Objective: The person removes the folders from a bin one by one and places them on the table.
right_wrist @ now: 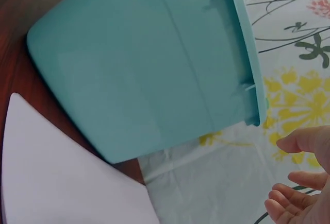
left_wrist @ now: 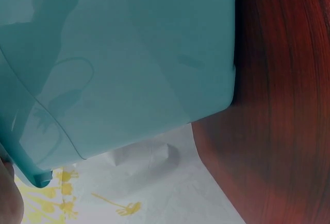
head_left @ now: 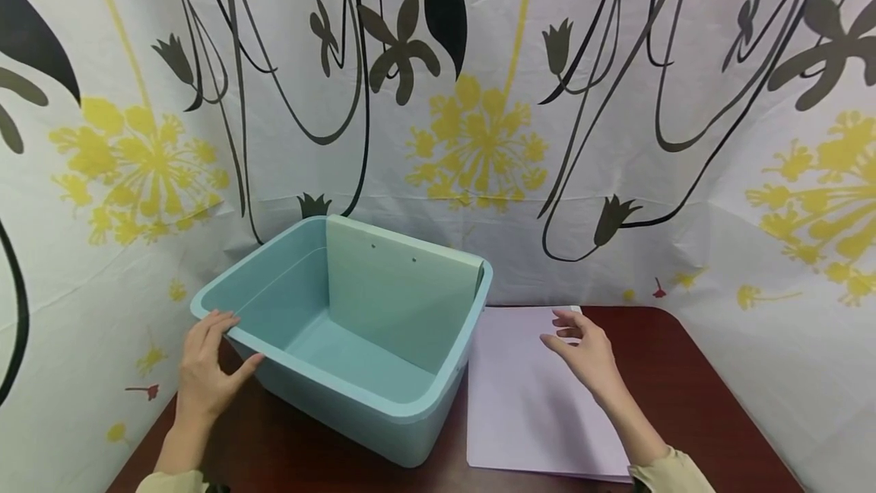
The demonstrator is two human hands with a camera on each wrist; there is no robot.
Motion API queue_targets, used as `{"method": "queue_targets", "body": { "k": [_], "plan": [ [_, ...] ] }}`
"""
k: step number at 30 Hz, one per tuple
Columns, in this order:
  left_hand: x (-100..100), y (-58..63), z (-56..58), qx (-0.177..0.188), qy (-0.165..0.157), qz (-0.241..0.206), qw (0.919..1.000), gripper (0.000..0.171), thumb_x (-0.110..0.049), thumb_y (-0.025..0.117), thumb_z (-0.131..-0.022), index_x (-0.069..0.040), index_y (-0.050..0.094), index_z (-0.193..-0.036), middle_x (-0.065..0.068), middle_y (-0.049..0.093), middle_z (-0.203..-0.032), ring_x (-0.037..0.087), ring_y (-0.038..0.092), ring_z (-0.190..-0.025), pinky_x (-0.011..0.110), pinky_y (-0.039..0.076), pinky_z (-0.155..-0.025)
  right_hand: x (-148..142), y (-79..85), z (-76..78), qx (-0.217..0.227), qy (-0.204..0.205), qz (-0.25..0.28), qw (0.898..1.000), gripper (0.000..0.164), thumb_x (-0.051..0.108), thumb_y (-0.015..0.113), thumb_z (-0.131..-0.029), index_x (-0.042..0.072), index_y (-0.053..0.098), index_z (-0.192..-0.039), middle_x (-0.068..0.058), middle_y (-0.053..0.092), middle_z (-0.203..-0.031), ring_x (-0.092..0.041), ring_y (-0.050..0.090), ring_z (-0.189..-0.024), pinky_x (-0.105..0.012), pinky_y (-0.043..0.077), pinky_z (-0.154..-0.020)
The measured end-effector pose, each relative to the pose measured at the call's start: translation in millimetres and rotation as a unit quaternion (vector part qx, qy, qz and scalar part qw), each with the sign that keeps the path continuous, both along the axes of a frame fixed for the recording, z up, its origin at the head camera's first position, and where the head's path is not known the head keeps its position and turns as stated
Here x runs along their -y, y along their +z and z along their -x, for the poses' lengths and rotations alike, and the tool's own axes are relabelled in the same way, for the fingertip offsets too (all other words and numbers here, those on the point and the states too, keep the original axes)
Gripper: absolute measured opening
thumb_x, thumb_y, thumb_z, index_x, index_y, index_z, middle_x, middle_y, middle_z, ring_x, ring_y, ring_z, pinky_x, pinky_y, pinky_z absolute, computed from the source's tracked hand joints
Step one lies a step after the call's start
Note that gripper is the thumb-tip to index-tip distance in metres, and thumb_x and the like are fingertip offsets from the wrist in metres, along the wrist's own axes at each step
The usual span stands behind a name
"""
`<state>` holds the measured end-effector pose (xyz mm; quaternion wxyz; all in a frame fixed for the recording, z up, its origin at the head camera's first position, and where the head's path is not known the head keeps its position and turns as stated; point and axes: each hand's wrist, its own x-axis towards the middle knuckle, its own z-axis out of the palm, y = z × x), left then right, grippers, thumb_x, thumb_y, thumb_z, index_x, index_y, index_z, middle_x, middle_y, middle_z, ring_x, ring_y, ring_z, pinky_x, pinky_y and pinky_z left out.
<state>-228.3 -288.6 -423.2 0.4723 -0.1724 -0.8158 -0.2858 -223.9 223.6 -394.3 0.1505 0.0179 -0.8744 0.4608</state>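
Observation:
A light blue plastic tub (head_left: pixel 328 383) stands on the table, turned at an angle. My left hand (head_left: pixel 205 367) grips its near-left rim, fingers over the edge and thumb along the outside. In the left wrist view only a bit of that hand (left_wrist: pixel 9 195) shows beside the rim. Inside the tub, a pale green folder (head_left: pixel 404 287) with two small dark holes leans upright against the far wall. My right hand (head_left: pixel 585 348) hovers over a flat lilac folder (head_left: pixel 513 402), fingers loosely bent and thumb apart, holding nothing. The right wrist view shows this hand (right_wrist: pixel 309 177) apart from the tub's side.
The dark red-brown table (head_left: pixel 691 394) has rounded far corners. Behind and on both sides hangs a white cloth (head_left: pixel 718 234) printed with flowers and stems. The lilac folder lies just right of the tub, with what looks like another sheet under it.

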Motion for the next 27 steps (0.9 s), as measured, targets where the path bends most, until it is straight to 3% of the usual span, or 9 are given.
{"method": "queue_targets", "body": {
  "k": [5, 12, 27],
  "plan": [
    [-0.5, 0.3, 0.4, -0.002, 0.001, 0.000, 1.0000, 0.081, -0.069, 0.056, -0.071, 0.005, 0.058, -0.105, 0.025, 0.053, -0.110, 0.040, 0.040, -0.117, 0.032, 0.021, -0.108, 7.5, 6.4, 4.2, -0.008, 0.012, 0.008, 1.000, 0.045, 0.014, 0.068, -0.080, 0.001, 0.054, -0.121, -0.014, 0.060, -0.107, -0.026, 0.057, -0.098, -0.026, 0.047, -0.078],
    [-1.2, -0.8, 0.5, 0.003, 0.002, -0.005, 1.0000, 0.081, -0.068, 0.058, -0.070, 0.004, 0.058, -0.105, 0.024, 0.053, -0.111, 0.039, 0.040, -0.118, 0.035, 0.021, -0.108, 22.6, 22.3, 11.5, -0.014, 0.025, 0.018, 0.999, 0.045, 0.013, 0.069, -0.079, 0.001, 0.054, -0.120, -0.016, 0.060, -0.110, -0.027, 0.057, -0.100, -0.039, 0.047, -0.083],
    [-1.4, -1.1, -0.1, 0.004, 0.006, -0.007, 0.9999, 0.080, -0.068, 0.059, -0.070, 0.004, 0.058, -0.105, 0.024, 0.053, -0.111, 0.039, 0.040, -0.118, 0.036, 0.021, -0.108, 42.5, 52.3, 29.5, -0.023, 0.054, 0.043, 0.997, 0.048, 0.016, 0.067, -0.081, 0.002, 0.051, -0.124, -0.017, 0.057, -0.113, -0.028, 0.055, -0.104, -0.040, 0.045, -0.088]
  ]
}}
